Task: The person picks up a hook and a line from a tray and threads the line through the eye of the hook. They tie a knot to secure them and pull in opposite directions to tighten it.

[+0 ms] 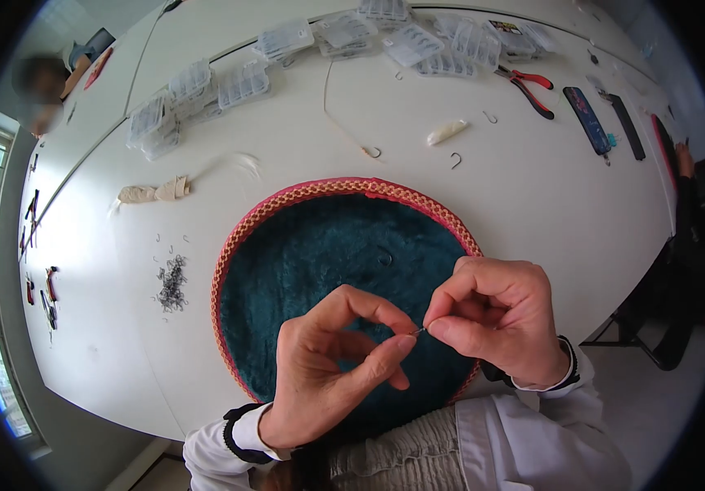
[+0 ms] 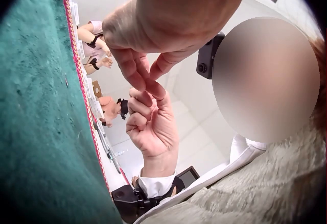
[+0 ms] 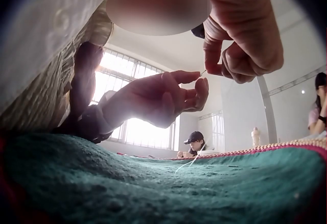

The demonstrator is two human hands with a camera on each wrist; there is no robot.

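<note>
Over the right half of the round teal pad (image 1: 287,254), toward its near edge, the left hand (image 1: 332,360) and the right hand (image 1: 504,319) come together, each with thumb and forefinger pinched on a small thin piece (image 1: 420,331) too tiny to make out fully. Farther from the person, a dark curved item (image 1: 384,257) lies on the pad, while on the white table (image 1: 115,327), left of the braided rim (image 1: 216,286), sits a loose heap of small dark hooks (image 1: 172,285).
</note>
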